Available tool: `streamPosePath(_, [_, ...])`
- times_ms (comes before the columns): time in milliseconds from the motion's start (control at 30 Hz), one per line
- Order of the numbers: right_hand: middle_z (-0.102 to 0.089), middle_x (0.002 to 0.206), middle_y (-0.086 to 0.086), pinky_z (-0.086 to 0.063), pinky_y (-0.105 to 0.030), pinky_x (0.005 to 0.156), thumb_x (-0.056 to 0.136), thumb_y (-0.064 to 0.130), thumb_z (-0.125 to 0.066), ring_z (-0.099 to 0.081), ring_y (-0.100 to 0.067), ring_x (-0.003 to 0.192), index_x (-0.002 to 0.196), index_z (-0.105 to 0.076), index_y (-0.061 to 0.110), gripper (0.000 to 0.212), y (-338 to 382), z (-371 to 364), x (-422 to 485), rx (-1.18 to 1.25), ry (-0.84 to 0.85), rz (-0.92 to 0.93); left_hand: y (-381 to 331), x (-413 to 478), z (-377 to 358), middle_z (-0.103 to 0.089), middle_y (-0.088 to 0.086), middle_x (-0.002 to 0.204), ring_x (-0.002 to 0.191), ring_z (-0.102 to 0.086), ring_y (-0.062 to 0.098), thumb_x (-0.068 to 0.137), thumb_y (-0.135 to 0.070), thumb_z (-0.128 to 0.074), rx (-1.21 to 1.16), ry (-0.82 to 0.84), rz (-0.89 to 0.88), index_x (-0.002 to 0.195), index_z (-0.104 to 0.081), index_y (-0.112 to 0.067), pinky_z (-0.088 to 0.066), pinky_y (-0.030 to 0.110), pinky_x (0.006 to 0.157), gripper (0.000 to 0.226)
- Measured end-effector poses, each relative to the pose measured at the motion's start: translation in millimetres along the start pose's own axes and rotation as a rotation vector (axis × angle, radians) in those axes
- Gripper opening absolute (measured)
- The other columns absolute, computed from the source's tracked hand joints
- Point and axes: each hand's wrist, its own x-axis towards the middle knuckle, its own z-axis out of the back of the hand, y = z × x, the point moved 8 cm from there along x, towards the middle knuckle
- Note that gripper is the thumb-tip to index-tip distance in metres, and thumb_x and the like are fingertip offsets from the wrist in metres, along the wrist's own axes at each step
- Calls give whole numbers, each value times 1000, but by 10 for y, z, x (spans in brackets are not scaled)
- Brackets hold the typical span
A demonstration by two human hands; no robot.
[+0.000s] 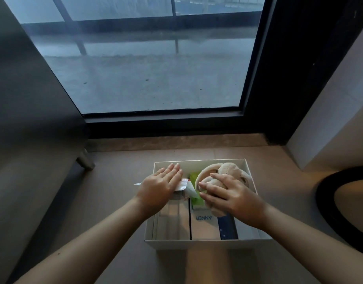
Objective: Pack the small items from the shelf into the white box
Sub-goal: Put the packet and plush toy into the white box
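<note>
Our left forearm (pixel 94 238) and right forearm (pixel 299 228) reached forward from the bottom edge to the white box (pixel 199 243), which stood open on the brown floor (pixel 119 171) just short of the window (pixel 147 68).

Our left hand (pixel 158 187) lay flat at the box's left side, its fingers straight and close together, pressing down on a white packet (pixel 181 184) whose end stuck out past the box wall. It gripped nothing.

Our right hand (pixel 229 193) rested on a beige plush toy (pixel 215 171) in the far right corner of the box. Its fingers were spread and only lightly bent over the toy, pushing on it rather than closing round it.

Between our hands a green packet (pixel 193 178) showed, partly under the toy. Nearer us in the box lay an Anker carton (pixel 204 224), a blue carton (pixel 227 228) just right of it, and a pale carton (pixel 172 220) on the left.

A dark round rim (pixel 330 201) sat on the floor well to the right, and a furniture leg (pixel 85 160) stood to the left.
</note>
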Motion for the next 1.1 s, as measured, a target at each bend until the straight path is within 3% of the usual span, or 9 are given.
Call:
streamPosePath(333, [-62,122,-8,-56,-47,76,67,11,-82,-59,-38,108,111,-69,13,46,-70,-97,-49,12,22,-39,10,104,-211,-68,21,101,91,-68,29,49,-1,-89,100,51,8,97,-71,3,-58,39,70,52])
streamPosePath(533, [-65,118,-7,-54,-47,83,65,13,-83,-61,-36,106,107,-71,14,43,-4,-85,-80,33,13,-15,-255,-132,-537,-69,18,100,91,-68,26,39,-4,-92,46,186,-10,98,-71,0,-57,33,72,63])
streamPosePath(633, [-66,117,-6,-54,-46,83,66,12,-82,-63,-35,103,103,-72,14,39,26,-96,-88,59,2,5,-282,-206,-665,-67,19,108,99,-65,27,43,-7,-91,28,257,18,106,-68,1,-55,33,78,68])
streamPosePath(700, [-65,117,-6,-54,-45,83,67,12,-82,-63,-34,104,103,-72,15,37,45,-121,-91,67,6,18,-323,-269,-802,-47,28,132,124,-46,34,70,-4,-78,32,349,41,131,-43,7,-42,38,99,71])
streamPosePath(733, [-65,118,-6,-54,-45,82,68,12,-81,-63,-34,104,103,-72,15,37,51,-138,-91,74,8,22,-355,-332,-925,-25,29,146,136,-24,37,87,-2,-60,55,426,22,140,-19,7,-24,40,110,68])
streamPosePath(800, [-65,118,-6,-54,-45,81,68,12,-82,-62,-33,105,103,-72,14,37,56,-159,-90,90,11,21,-374,-428,-1116,6,25,152,140,6,35,98,-1,-33,60,538,15,143,8,1,3,38,111,61])
streamPosePath(867, [-65,117,-7,-54,-46,82,67,13,-82,-62,-33,104,104,-72,14,38,59,-163,-90,94,6,21,-360,-422,-1181,10,24,152,140,10,33,99,-1,-30,49,550,65,143,10,2,6,35,109,60])
streamPosePath(1100, [-65,117,-7,-54,-45,81,70,11,-80,-62,-34,104,105,-71,14,36,54,-192,-167,87,26,28,-327,-440,-1465,13,27,151,139,12,38,99,-2,-27,53,758,102,143,12,5,1,43,113,59])
